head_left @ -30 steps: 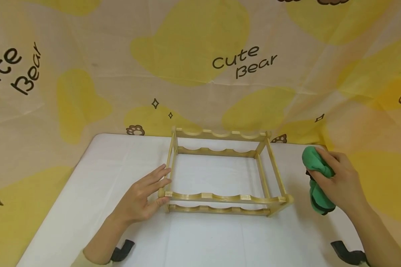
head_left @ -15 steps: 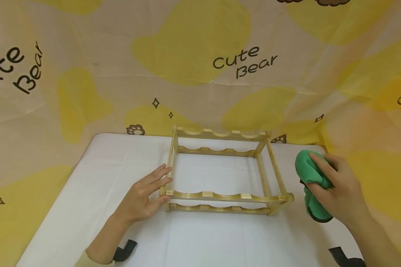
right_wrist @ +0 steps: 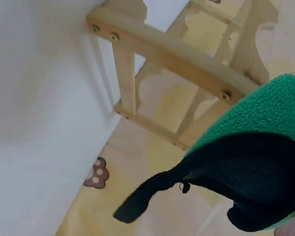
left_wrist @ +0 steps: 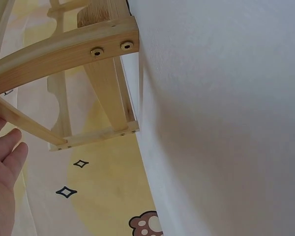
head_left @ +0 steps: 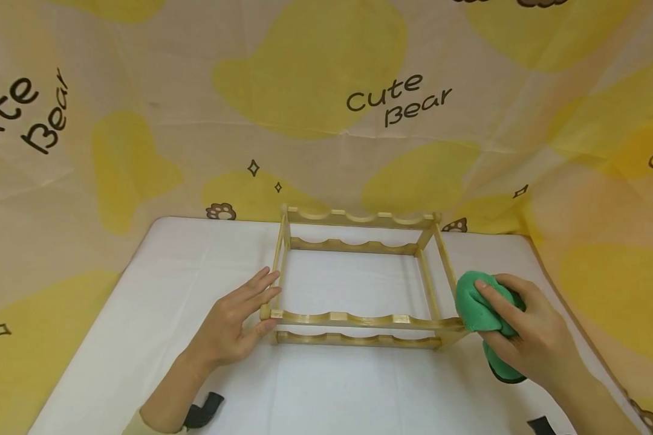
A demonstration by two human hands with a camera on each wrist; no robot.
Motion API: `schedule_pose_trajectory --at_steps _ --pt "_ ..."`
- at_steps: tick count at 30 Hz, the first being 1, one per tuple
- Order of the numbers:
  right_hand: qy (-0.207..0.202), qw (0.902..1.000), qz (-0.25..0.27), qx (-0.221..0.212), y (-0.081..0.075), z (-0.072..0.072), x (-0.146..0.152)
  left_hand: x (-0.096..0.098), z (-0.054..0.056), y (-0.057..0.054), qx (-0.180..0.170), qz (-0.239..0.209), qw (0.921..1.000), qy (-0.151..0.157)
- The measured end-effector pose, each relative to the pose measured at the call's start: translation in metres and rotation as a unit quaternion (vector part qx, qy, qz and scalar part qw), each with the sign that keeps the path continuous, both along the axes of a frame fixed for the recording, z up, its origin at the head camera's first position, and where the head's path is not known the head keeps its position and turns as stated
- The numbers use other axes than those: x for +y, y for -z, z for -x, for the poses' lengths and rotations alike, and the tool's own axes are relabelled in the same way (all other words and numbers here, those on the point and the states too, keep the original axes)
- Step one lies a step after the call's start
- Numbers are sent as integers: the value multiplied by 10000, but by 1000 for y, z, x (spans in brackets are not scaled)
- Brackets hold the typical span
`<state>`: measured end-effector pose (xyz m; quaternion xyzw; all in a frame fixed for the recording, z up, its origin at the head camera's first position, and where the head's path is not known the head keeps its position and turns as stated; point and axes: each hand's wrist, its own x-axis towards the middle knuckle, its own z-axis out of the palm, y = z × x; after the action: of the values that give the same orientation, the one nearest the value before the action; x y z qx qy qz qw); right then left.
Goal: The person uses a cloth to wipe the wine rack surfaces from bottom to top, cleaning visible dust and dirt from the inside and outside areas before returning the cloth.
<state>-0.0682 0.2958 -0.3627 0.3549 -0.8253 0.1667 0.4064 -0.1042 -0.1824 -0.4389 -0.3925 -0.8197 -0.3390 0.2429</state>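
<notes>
A pale wooden rack with scalloped rails (head_left: 337, 321), like a wine rack, stands on the white table. My left hand (head_left: 234, 320) lies against its front left corner, fingers extended along the side and thumb near the front rail. In the left wrist view, the fingertips (left_wrist: 14, 147) show beside a wooden side bar (left_wrist: 27, 120). My right hand (head_left: 539, 338) grips a bunched green cloth (head_left: 477, 301) at the rack's front right corner, which the cloth partly covers. The right wrist view shows the cloth's fuzzy green face and black trim (right_wrist: 147, 194) overlapping the rack's end piece (right_wrist: 172, 51).
Yellow-patterned fabric (head_left: 315, 72) hangs behind the white table (head_left: 337, 393) and along both sides. The rack's back rail (head_left: 359, 220) stands near the table's rear edge. A dark strap piece (head_left: 204, 411) shows by the left wrist, another (head_left: 541, 425) by the right.
My right hand has brought the green cloth left and towards me, from beside the rack to its front right corner. The left hand and the rack have stayed in place.
</notes>
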Motion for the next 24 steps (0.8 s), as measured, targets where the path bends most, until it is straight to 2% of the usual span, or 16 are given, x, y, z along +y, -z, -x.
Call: schedule_pose_trajectory --at_steps 6,12,16,20,24 --pt "-190 9974 -108 693 2 -8 -15 0 -1 0 73 -73 9999 37" --pt "-880 9882 145 1243 3 -11 -36 2 -2 -2 301 -210 9993 72" --pt "-1236 9811 82 1485 7 -14 -46 3 -2 -3 492 -299 9983 131" --pt "-1477 9783 -187 1443 14 -20 -49 4 -2 -4 614 -375 9973 165" --pt "-1520 9812 -678 973 29 -27 -44 5 -3 -5 705 -442 9964 149"
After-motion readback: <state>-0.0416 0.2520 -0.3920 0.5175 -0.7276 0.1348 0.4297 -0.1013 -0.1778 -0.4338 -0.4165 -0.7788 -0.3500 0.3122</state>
